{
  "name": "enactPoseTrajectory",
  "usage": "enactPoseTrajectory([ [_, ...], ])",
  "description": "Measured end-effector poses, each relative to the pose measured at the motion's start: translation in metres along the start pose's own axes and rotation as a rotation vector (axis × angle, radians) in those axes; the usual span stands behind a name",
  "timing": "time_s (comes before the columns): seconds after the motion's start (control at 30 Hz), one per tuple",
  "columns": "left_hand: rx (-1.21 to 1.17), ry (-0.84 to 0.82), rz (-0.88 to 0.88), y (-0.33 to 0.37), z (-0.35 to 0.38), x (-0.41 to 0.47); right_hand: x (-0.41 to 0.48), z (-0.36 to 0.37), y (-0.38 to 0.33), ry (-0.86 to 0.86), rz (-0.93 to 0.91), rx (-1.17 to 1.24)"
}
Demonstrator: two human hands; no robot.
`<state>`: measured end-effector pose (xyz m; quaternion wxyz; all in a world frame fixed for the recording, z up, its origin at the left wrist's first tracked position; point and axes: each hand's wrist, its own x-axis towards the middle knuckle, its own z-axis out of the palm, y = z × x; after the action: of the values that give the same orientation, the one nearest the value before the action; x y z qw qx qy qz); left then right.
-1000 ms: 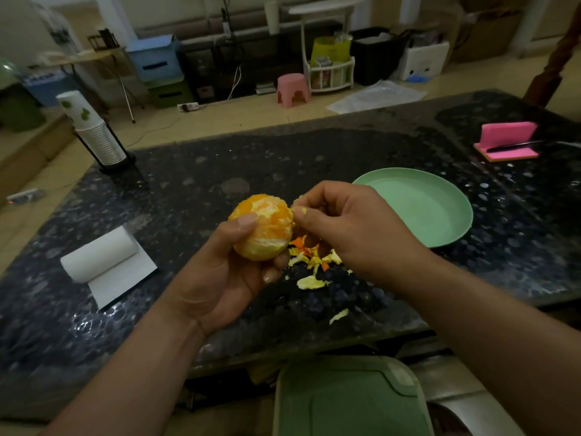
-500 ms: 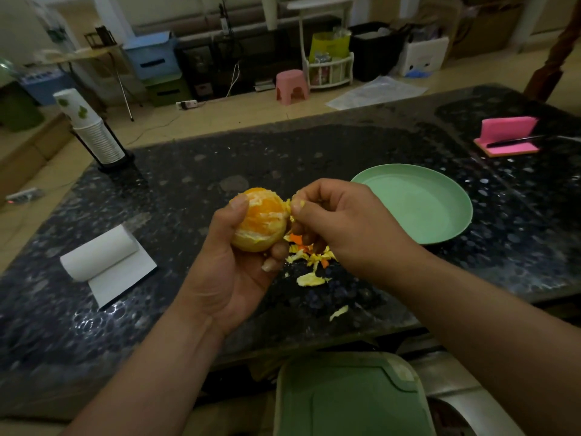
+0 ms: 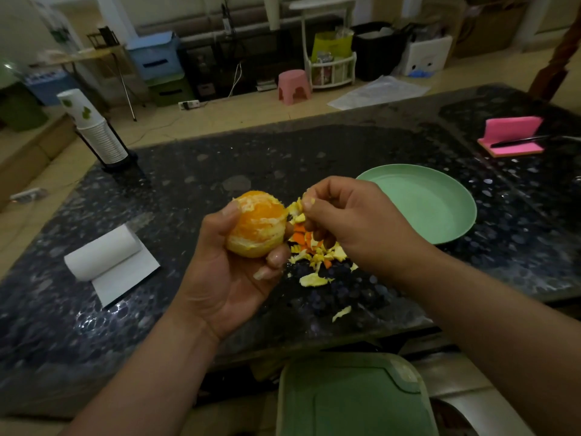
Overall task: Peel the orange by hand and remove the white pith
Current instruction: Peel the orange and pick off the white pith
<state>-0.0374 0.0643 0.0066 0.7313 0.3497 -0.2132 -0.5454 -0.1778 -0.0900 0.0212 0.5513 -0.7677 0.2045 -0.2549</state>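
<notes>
two hands hung near the table (image 3: 314, 325) edge: our left hand (image 3: 226, 278) gripped the orange (image 3: 256, 225), our right hand (image 3: 352, 221) pinched pith (image 3: 297, 209) beside it.

Peeled orange (image 3: 257, 225) in left hand (image 3: 226, 284), pith scrap (image 3: 297, 210) in right hand (image 3: 355, 221)

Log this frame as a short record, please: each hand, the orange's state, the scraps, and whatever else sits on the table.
left hand: grips the orange above the table
right hand: fingers pinch a pale strip of pith at the orange's right side
orange: mostly peeled, white pith patches remain
scraps: piled on the table below the hands
green plate: right of the pile, apart from it
also on table: paper roll, cup stack, pink pad
</notes>
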Motion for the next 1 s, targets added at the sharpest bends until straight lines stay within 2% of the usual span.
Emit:
enactPoseTrajectory([
  [0.13,-0.024,-0.049,-0.025,0.005,-0.005,-0.003,0.006,-0.012,0.009,0.088,0.004,-0.140],
  [0.23,0.013,-0.034,-0.024,0.004,-0.006,-0.001,0.014,-0.011,0.024,0.103,-0.004,-0.334],
  [0.37,0.083,0.081,-0.031,-0.003,-0.007,0.005,0.015,0.001,0.044,-0.074,0.075,-0.645],
  [0.53,0.105,0.223,-0.045,-0.009,-0.009,0.009,0.016,0.000,0.044,-0.016,0.030,-0.795],
  [0.77,0.095,0.257,-0.056,-0.013,-0.002,0.012,0.011,0.003,0.028,0.059,-0.059,-0.741],
  [0.93,0.089,0.297,-0.054,-0.014,-0.001,0.013,0.011,0.004,0.030,0.048,-0.024,-0.761],
  [1.0,0.080,0.331,-0.055,-0.015,0.000,0.014,0.013,0.002,0.033,0.027,0.049,-0.688],
])
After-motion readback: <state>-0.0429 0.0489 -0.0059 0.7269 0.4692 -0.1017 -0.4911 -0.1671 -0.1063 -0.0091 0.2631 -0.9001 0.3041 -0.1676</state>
